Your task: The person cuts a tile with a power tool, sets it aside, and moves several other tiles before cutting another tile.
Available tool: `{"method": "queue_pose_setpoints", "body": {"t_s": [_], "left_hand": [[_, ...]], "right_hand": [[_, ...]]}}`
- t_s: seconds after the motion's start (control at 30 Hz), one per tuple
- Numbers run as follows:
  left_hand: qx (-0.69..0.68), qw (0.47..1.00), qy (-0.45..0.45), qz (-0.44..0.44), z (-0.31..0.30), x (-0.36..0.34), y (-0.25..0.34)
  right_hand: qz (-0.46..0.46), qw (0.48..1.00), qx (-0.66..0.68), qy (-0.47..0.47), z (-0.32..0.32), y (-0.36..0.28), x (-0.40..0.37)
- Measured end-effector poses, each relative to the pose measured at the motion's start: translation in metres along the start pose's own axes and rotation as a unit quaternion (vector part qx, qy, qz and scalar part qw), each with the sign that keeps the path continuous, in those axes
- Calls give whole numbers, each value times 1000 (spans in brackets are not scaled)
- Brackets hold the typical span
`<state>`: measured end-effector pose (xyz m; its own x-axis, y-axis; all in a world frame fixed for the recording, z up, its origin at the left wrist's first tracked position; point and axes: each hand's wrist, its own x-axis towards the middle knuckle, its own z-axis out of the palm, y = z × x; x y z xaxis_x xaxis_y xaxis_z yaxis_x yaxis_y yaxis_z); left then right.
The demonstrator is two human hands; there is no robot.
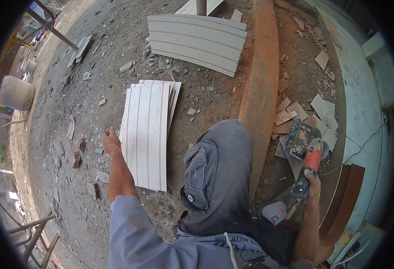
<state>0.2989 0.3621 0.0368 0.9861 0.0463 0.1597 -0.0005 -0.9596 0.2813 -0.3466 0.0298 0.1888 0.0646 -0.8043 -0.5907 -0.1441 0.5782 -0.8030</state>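
My right hand (313,181) is wrapped around the dark body of a red-and-black angle grinder (313,158), its disc end pointing away from me. Just beyond the grinder head lies a dark, mud-caked tray (298,140). My left hand (111,141) is reaching forward, fingers apart and holding nothing, right at the left edge of a stack of white grooved panels (145,134). These panels lie flat on the dirt, slightly fanned at the right side. My bent knee in grey work trousers (226,157) comes up between the two hands.
More grooved panels (197,42) lie farther ahead, by a post. A reddish raised strip (262,85) divides the rubble-strewn ground. Broken tile pieces (325,112) lie on the right, beside a pale ledge (358,107). A cable (361,152) trails from the grinder. Brown strips (345,197) stand close by.
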Motion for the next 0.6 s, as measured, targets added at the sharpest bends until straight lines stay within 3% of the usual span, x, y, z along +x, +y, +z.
{"method": "queue_pose_setpoints", "body": {"t_s": [0.2,0.33,0.4,0.6], "left_hand": [[-118,990,-44,55,15,-12,147],[-205,957,-95,183,41,-47,283],[-209,934,-96,272,25,-87,359],[-143,921,-92,350,26,-179,535]], "right_hand": [[3,1000,15,-8,3,-5,-1],[11,1000,24,-4,2,-3,4],[24,999,36,7,4,-6,6],[43,999,26,11,1,-7,19]]}}
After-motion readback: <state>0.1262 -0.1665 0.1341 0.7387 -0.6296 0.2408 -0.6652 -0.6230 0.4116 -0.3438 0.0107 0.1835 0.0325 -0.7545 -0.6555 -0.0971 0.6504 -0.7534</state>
